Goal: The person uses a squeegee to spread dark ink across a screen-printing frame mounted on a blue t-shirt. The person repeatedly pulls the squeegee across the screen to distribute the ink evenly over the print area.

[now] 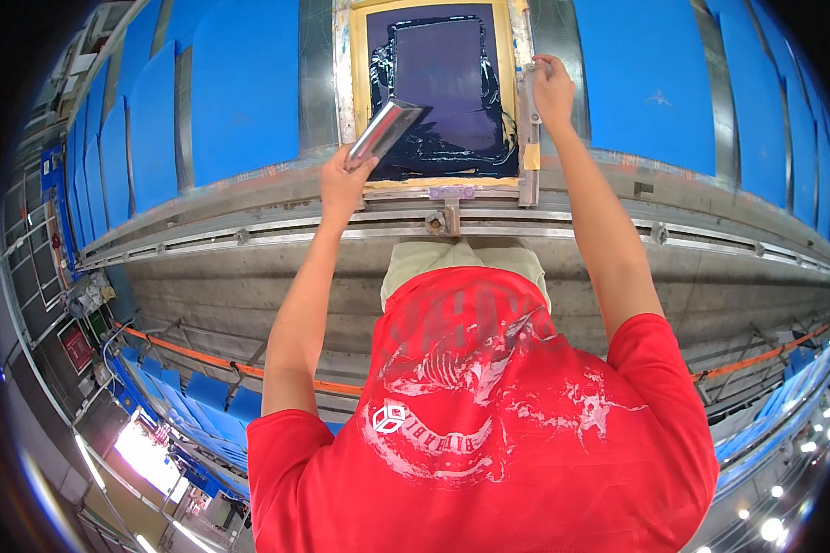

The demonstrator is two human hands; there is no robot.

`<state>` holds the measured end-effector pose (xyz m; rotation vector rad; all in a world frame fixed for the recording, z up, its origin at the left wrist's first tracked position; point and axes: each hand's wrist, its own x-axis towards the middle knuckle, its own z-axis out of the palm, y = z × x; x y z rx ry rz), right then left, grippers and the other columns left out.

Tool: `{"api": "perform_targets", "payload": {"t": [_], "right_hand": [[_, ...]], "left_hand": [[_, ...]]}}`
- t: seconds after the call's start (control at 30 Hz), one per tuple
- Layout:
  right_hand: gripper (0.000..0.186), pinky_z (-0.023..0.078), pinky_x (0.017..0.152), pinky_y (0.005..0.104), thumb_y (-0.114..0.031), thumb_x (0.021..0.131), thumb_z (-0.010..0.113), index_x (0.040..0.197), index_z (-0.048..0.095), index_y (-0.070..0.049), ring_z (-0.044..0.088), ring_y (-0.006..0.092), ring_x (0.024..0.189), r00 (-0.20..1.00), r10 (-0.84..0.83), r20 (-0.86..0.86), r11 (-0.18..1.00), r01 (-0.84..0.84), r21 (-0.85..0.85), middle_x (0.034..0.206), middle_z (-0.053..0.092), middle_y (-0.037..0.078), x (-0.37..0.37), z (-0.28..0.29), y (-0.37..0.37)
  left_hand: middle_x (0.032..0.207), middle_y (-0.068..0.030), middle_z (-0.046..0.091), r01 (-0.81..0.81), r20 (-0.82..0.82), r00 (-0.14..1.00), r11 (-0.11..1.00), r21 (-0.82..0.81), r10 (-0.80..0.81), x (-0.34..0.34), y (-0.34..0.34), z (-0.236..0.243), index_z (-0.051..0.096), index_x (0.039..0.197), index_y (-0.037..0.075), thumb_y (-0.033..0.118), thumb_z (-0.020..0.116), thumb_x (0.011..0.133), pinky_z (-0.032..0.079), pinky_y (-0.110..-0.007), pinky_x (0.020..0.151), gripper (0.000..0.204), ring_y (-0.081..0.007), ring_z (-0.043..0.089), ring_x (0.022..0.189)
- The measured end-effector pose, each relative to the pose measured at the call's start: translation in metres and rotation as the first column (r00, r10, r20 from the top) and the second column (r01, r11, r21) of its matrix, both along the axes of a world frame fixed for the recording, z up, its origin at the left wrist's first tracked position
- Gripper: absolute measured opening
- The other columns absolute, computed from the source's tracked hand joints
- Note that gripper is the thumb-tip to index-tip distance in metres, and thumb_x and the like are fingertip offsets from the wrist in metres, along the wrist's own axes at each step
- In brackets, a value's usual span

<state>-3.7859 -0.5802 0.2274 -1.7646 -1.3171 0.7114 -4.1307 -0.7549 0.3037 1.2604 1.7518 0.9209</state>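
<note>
My left hand (343,189) is closed around a squeegee (382,135) with a shiny metal holder. The squeegee is tilted, its upper end over the left part of the printing screen. The screen's mesh (443,78) is dark purple, with wet, dark ink smeared around a rectangle and pooled along its near side. Yellow tape borders the mesh inside the screen frame (344,55). At the frame's right side, my right hand (553,90) has its fingers curled on the edge, beside a metal bracket (531,97).
Blue sheets (244,83) lie in a row on the long table, left and right (646,83) of the screen. A metal rail (563,230) runs along the table's near edge, with a clamp (450,207) under the frame. Behind me are an orange strip (221,361) and more blue sheets.
</note>
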Motion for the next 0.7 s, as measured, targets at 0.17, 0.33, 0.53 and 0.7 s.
{"api": "perform_targets", "payload": {"t": [0.17,0.33,0.53,0.7], "right_hand": [[0.025,0.051,0.076,0.0517,-0.028,0.099,0.058,0.108,0.072,-0.009,0.069,0.045,0.082,1.0,0.012,0.017,0.999,-0.012,0.032,0.085,0.071,0.024,0.003,-0.008,0.001],[0.027,0.052,0.081,0.0525,-0.032,0.099,0.06,0.111,0.072,-0.011,0.068,0.0473,0.09,0.998,0.057,-0.014,0.998,-0.057,0.028,0.09,0.072,0.025,0.011,-0.017,0.006],[0.031,0.054,0.085,0.052,-0.04,0.099,0.059,0.116,0.072,-0.017,0.069,0.0451,0.096,0.988,0.14,0.067,0.965,-0.121,-0.234,0.099,0.073,0.023,0.018,0.015,0.003],[0.032,0.052,0.091,0.0482,-0.039,0.098,0.062,0.12,0.073,-0.018,0.064,0.0374,0.111,0.927,0.272,0.257,0.95,-0.217,-0.222,0.116,0.067,0.016,0.032,0.019,0.004]], "left_hand": [[0.102,-0.0098,0.077,0.014,-0.019,1.0,0.98,-0.198,-0.018,-0.009,0.028,-0.002,0.068,0.118,-0.003,0.007,0.08,0.084,0.053,-0.027,0.081,0.038,-0.0128,0.072,0.094],[0.093,-0.0086,0.076,0.281,-0.005,0.952,0.883,-0.377,-0.305,0.007,0.068,-0.01,0.068,0.122,-0.004,0.008,0.081,0.079,0.052,-0.027,0.068,0.047,-0.0122,0.069,0.078],[0.091,-0.0092,0.074,0.628,0.07,0.679,0.528,-0.572,-0.731,0.031,0.116,-0.018,0.067,0.118,-0.004,0.014,0.085,0.076,0.053,-0.027,0.06,0.049,-0.0129,0.066,0.071],[0.088,-0.0045,0.075,0.731,0.397,0.612,0.297,-0.615,-0.684,0.027,0.173,-0.01,0.071,0.114,0.002,0.012,0.085,0.076,0.055,-0.028,0.067,0.041,-0.0111,0.069,0.081]]}}
